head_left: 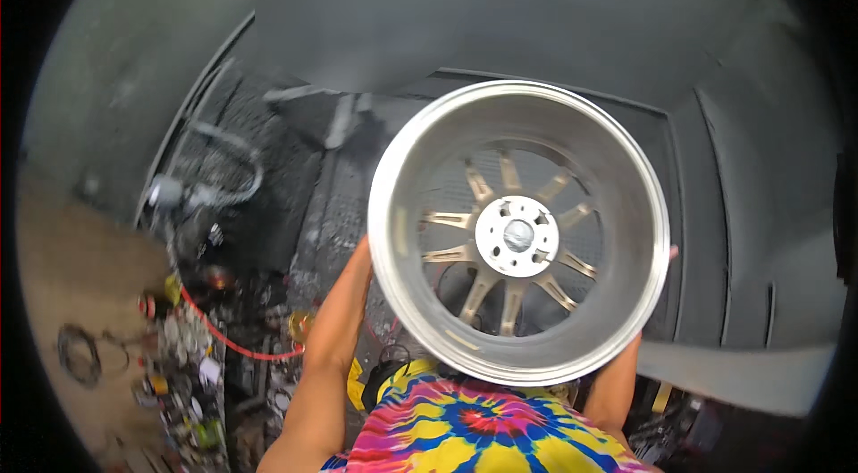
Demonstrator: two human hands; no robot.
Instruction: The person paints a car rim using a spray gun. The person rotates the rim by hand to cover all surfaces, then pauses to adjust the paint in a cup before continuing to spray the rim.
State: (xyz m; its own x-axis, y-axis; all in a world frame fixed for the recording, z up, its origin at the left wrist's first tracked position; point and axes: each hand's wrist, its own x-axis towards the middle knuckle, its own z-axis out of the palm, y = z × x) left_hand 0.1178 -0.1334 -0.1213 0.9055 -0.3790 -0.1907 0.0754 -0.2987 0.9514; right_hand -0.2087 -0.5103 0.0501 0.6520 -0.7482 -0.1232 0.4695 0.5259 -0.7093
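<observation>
A silver alloy wheel rim without a tyre is held up in front of my body. Its open barrel faces me, and the hub with bolt holes and several bronze-toned spokes shows at the bottom of it. My left hand grips the rim's left side; its fingers are hidden behind the metal. On the right side, my right hand supports the rim from behind, with only a fingertip showing past the edge. Both forearms come up from below.
Grey booth-like walls stand around and behind the rim. A red hose curves at the left, below a whitish spray-gun-like tool. Cluttered cans and bottles lie lower left, near a black cable coil.
</observation>
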